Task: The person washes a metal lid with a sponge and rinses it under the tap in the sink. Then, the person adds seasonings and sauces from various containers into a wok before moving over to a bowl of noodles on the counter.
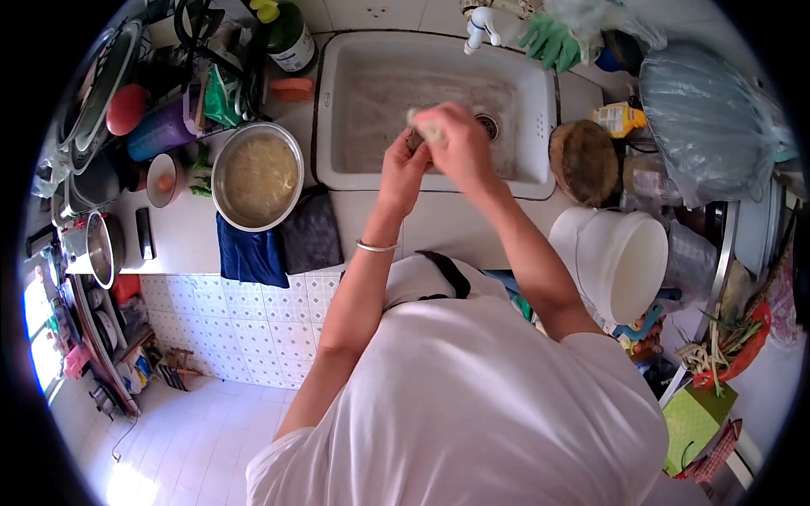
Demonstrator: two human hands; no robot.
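Note:
Both hands are together over the white sink [380, 101]. My left hand [402, 173], with a silver bangle on its wrist, is closed around a small dark greyish object [413, 141] whose kind I cannot make out. My right hand [464, 148] is pressed against it from above, closed on a pale, soft-looking piece [432, 131], perhaps a cloth or sponge. The fingers hide much of both things. Behind my right hand shows the sink's drain [487, 126].
Left of the sink stands a metal bowl [257, 175] of cloudy liquid, beside a dark cloth [310, 228] over the counter edge. A round wooden block [584, 163] and a white bucket [612, 261] stand right. The white tap [481, 29] is behind the sink.

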